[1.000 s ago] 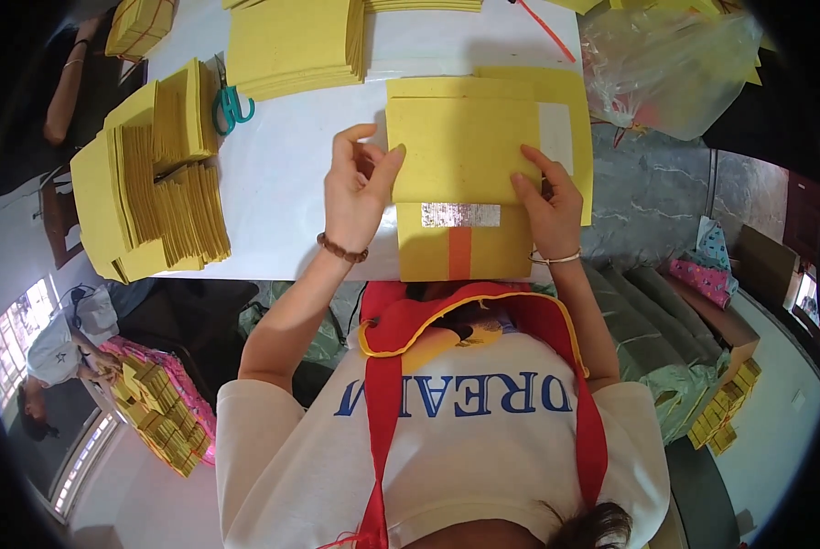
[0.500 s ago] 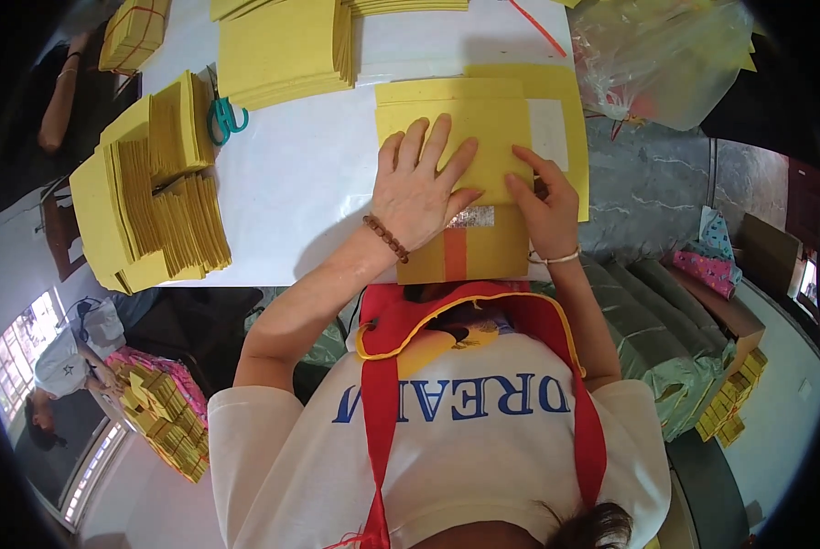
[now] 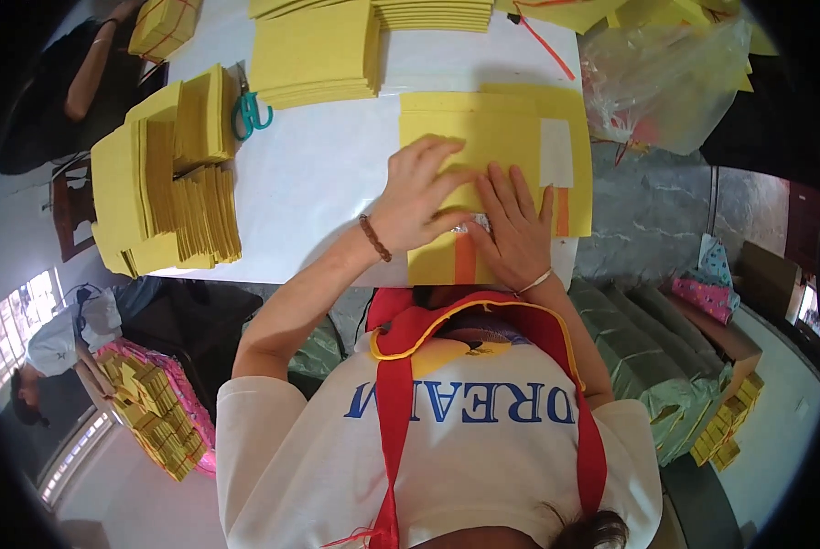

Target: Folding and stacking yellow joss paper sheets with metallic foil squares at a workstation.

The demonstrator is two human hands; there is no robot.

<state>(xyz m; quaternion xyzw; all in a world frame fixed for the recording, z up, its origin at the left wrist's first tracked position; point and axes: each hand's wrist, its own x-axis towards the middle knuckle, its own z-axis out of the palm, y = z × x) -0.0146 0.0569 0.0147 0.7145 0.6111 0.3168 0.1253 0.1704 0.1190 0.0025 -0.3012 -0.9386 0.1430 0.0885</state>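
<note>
A yellow paper sheet or thin stack lies in front of me, folded or layered, with an orange strip and a silvery patch near its lower edge. My right hand is pressed flat on its lower right part, fingers stretched out. Over its left part is my left hand, fingers bent and apart, with nothing visible in them. Whether those fingertips touch the paper I cannot tell. Underneath, to the right, another yellow sheet shows, bearing a white rectangle and an orange strip.
Teal-handled scissors lie beside stacked yellow paper pieces on the white table. A larger yellow stack sits at the back. A clear plastic bag and a red strip are far right. Another person's arm shows far left.
My right hand has gone from bent fingers at the paper's right edge to lying flat on it, further left. My left hand's spread fingers have bent. The whole view has shifted slightly.
</note>
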